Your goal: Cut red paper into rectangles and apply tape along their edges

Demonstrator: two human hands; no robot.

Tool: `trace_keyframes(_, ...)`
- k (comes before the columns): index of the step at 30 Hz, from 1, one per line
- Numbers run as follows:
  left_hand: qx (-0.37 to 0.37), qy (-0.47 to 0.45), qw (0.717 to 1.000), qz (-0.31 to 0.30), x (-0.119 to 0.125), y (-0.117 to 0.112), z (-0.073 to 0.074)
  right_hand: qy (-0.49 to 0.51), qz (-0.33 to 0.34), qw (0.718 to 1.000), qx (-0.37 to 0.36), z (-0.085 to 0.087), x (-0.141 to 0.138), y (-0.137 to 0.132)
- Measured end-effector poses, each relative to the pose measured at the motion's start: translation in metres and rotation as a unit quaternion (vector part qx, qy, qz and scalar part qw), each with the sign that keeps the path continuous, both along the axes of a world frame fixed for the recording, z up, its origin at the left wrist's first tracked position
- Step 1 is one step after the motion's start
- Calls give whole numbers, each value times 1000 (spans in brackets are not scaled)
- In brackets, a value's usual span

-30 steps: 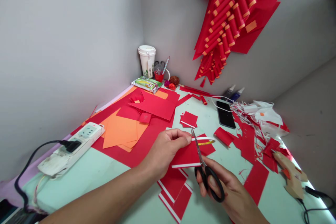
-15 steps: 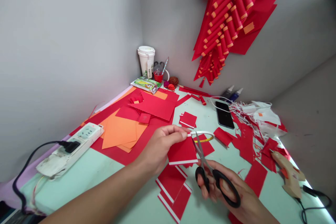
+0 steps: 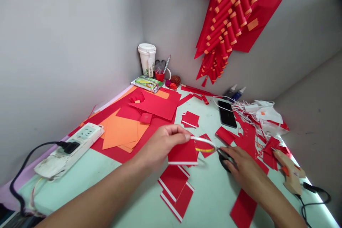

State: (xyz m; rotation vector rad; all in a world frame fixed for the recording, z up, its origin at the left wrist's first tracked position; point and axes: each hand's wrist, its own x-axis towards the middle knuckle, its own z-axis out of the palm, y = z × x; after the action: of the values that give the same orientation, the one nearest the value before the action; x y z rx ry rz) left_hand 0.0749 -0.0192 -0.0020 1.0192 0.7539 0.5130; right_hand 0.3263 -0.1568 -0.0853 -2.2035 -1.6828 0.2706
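Note:
My left hand (image 3: pixel 162 144) pinches a red paper piece with a white lower edge (image 3: pixel 183 154) just above the table, with a thin white strip (image 3: pixel 204 140) curling off its top. To the right, my right hand (image 3: pixel 244 169) lies low on the table over the black-handled scissors (image 3: pixel 223 156), fingers curled on the handles. Cut red pieces with white edges (image 3: pixel 176 190) lie stacked below the held paper.
Red and orange paper sheets (image 3: pixel 125 131) cover the left table. A power strip (image 3: pixel 69 149) sits at the left edge, a phone (image 3: pixel 227 114) behind, paper scraps (image 3: pixel 256 131) and a glue gun (image 3: pixel 290 176) at right, a cup (image 3: pixel 147 60) in the corner.
My right hand has dropped with the scissors from the paper's edge down to the table on the right. The left hand still holds the red piece, now with the white strip trailing.

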Motion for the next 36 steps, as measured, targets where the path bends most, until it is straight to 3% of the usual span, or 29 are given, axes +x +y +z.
trace_keyframes(4,46,59,994,-80,5,-10,-4,36,-2,998,42,15,-8,-2)
trace_keyframes(6,48,73,991,-101,7,-14,-5,122,-22,991,58,32,-21,-3)
trace_keyframes(9,37,87,988,-119,9,-17,-5,294,-3,956,19,52,-43,-5)
trace_keyframes(12,44,82,988,-123,9,-15,-7,364,59,928,-53,57,-56,-7)
trace_keyframes(15,108,110,982,-107,8,-11,-9,375,28,926,-44,53,-50,-7)
trace_keyframes(17,173,161,965,-115,5,-10,-11,389,-32,921,12,49,-42,-8)
trace_keyframes(20,236,217,928,-189,0,-15,-15,407,-92,904,90,45,-36,-8)
trace_keyframes(23,289,230,898,-241,-2,-22,-21,393,-111,907,104,44,-39,-7)
trace_keyframes(27,425,283,845,-160,3,-18,-29,388,-113,910,98,43,-43,-5)
trace_keyframes(30,479,343,800,-114,8,-7,-36,389,-119,909,95,42,-44,-4)
trace_keyframes(33,513,381,760,-116,12,0,-45,382,-128,912,84,42,-48,-3)
trace_keyframes(36,523,393,745,-130,14,1,-50,371,-123,916,88,44,-53,-2)
